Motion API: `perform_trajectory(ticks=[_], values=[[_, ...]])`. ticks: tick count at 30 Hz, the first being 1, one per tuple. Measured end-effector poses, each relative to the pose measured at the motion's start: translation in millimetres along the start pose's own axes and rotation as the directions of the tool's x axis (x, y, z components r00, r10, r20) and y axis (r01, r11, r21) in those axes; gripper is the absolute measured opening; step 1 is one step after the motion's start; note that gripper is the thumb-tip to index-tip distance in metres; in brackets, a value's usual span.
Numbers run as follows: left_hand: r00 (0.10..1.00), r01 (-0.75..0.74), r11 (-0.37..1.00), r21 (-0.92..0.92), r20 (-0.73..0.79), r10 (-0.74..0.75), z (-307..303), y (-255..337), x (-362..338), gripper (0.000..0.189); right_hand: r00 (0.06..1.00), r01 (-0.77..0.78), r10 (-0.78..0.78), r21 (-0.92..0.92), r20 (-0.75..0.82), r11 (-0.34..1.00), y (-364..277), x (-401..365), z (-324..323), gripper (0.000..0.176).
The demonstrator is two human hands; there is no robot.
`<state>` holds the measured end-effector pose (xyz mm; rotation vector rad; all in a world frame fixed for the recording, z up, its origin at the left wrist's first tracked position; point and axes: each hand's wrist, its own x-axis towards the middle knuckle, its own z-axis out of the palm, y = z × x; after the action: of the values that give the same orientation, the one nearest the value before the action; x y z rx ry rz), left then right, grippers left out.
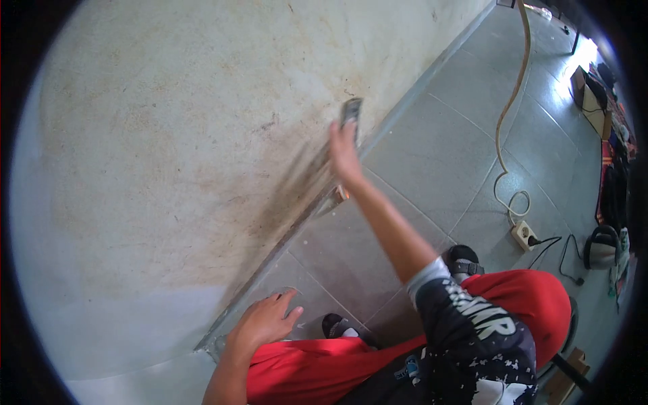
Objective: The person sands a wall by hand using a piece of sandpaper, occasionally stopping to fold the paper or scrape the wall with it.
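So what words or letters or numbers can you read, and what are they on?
"R": the last of the big white letters on the black-and-white patterned short-sleeved shirt; the letters before it are too unclear to read surely.
Small blue-and-white logo on the same shirt: too small to read.
Dark grey flat block in the right hand: too blurred to read anything.
I can't make out any numbers or signs.

Red trousers; grey floor tiles; seemingly brown-smudged wall.
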<state>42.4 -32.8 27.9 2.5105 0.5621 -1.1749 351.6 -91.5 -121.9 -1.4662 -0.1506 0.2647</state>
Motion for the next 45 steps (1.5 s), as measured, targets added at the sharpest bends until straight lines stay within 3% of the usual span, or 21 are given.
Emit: perform_trajectory(ticks=[4, 5, 7, 12, 14, 19, 21, 24, 25, 28, 30, 31, 33, 36, 39, 42, 45], values=[[0.996, -0.028, 1.0, 0.014, 0.081, 0.027, 11, -8, 8, 0.055, 0.998, 0.039, -0.037, -0.06, 0.042, 0.997, -5, -23, 20, 0.095], [0.995, -0.027, 1.0, 0.003, 0.101, 0.026, 12, -9, 10, 0.055, 1.0, -0.017, 0.017, -0.016, -0.023, 1.0, -13, -11, 9, 0.092], [0.996, -0.033, 0.999, 0.018, 0.089, 0.032, 13, -11, 9, 0.055, 0.991, 0.018, -0.014, 0.025, -0.13, 1.0, 20, 54, -24, 0.09], [0.997, -0.052, 0.997, 0.064, 0.057, 0.048, 15, -8, 16, 0.056, 0.991, 0.027, -0.029, -0.022, -0.13, 0.999, 11, 44, -12, 0.09], [0.993, -0.089, 0.995, 0.04, 0.076, 0.086, 12, -6, 25, 0.056, 0.998, 0.056, -0.057, -0.087, -0.017, 0.995, -20, -21, 14, 0.09], [0.99, -0.104, 0.994, 0.04, 0.105, 0.099, 4, -2, 33, 0.055, 0.985, 0.089, -0.107, -0.132, -0.133, 0.987, -5, 28, -13, 0.091], [0.99, -0.123, 0.992, 0.018, 0.066, 0.122, 5, 0, 32, 0.055, 0.979, -0.017, 0.022, 0.026, -0.203, 1.0, 9, 77, -41, 0.09], [0.993, -0.096, 0.994, 0.057, 0.076, 0.092, 8, 0, 29, 0.055, 0.983, -0.053, 0.066, 0.075, -0.174, 0.996, -19, 65, -35, 0.089], [0.991, -0.086, 0.994, 0.064, 0.105, 0.079, 9, 2, 30, 0.055, 0.99, 0.023, -0.026, -0.024, -0.137, 0.999, -20, 44, -20, 0.09], [0.989, -0.087, 0.994, 0.067, 0.123, 0.078, 8, 1, 35, 0.055, 0.996, 0.087, -0.088, -0.109, -0.008, 0.99, -44, -13, 10, 0.092], [0.988, -0.093, 0.993, 0.072, 0.131, 0.083, 7, -1, 32, 0.055, 0.996, 0.054, -0.069, -0.221, -0.059, 0.974, -46, -2, 5, 0.093], [0.99, -0.096, 0.995, 0.028, 0.104, 0.092, 5, 0, 27, 0.055, 0.978, 0.083, -0.129, -0.259, -0.165, 0.962, -32, 27, 0, 0.093], [0.992, -0.102, 0.995, -0.018, 0.075, 0.103, 7, -2, 22, 0.055, 0.963, 0.068, -0.094, -0.112, -0.252, 0.991, -18, 80, -32, 0.093], [0.994, -0.096, 0.995, 0.034, 0.055, 0.094, 10, -5, 23, 0.055, 0.964, 0.026, -0.048, -0.084, -0.262, 0.996, -34, 67, -27, 0.094], [0.99, -0.059, 0.992, 0.109, 0.133, 0.044, 12, -1, 28, 0.055, 0.989, 0.136, -0.147, -0.222, -0.032, 0.966, -41, -12, 12, 0.095], [0.987, -0.121, 0.99, 0.078, 0.118, 0.111, 10, 5, 29, 0.055, 0.995, 0.095, -0.099, -0.214, -0.007, 0.972, -48, -12, 7, 0.094], [0.989, -0.087, 0.995, 0.048, 0.12, 0.081, 10, 6, 22, 0.055, 0.978, 0.073, -0.084, -0.064, -0.19, 0.995, -37, 69, -39, 0.096]])
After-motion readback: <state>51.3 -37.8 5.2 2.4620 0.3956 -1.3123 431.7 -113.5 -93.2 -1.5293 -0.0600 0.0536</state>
